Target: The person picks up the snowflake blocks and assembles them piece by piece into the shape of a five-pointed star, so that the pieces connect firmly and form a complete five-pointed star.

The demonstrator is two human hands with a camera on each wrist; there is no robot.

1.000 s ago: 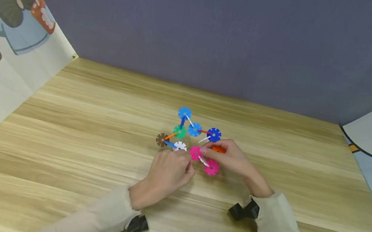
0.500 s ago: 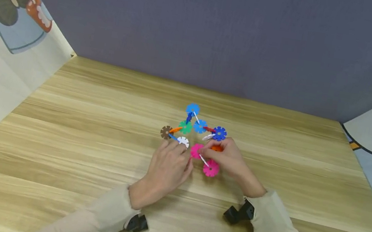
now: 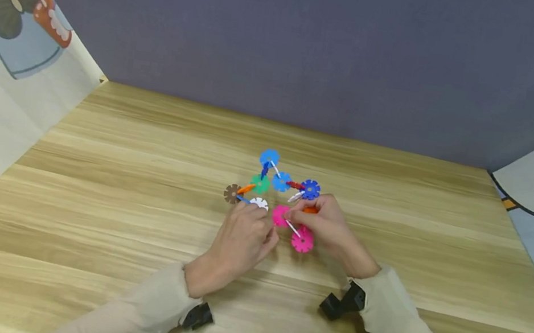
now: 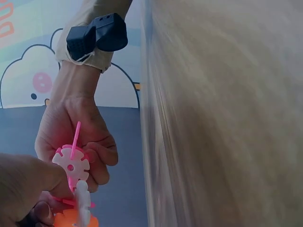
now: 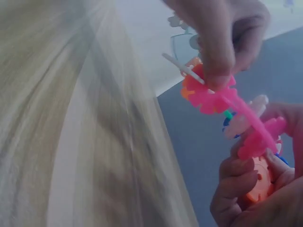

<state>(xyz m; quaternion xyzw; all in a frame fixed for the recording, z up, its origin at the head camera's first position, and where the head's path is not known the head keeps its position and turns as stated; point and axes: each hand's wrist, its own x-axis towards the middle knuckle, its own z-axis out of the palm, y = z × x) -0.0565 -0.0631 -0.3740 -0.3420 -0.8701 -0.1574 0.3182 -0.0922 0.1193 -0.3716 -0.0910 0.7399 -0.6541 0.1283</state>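
Observation:
A chain of notched plastic snowflake discs is held up above the table by both hands. My left hand (image 3: 243, 235) pinches a pink disc (image 5: 206, 97), its thumb pressed on the face in the right wrist view. My right hand (image 3: 327, 227) pinches another pink disc (image 3: 281, 216); an orange disc (image 5: 260, 182) lies against its fingers. A lower pink disc (image 3: 302, 241) hangs between the hands, joined by a white disc seen edge-on. Beyond stretch a white disc (image 3: 259, 203), brown disc (image 3: 233, 193), green disc (image 3: 260, 183), light blue disc (image 3: 269, 158) and dark blue disc (image 3: 311, 189). Fingertips are partly hidden.
The wooden table (image 3: 112, 195) spreads under both hands. A dark panel (image 3: 285, 42) rises behind its far edge, and a printed cartoon wall (image 3: 8, 24) stands at the left. Small black cameras (image 3: 342, 301) sit on both sleeves.
The linked discs shifted slightly to the right and then back left, tilting a little. Both hands keep their hold, with the right hand drifting slightly left.

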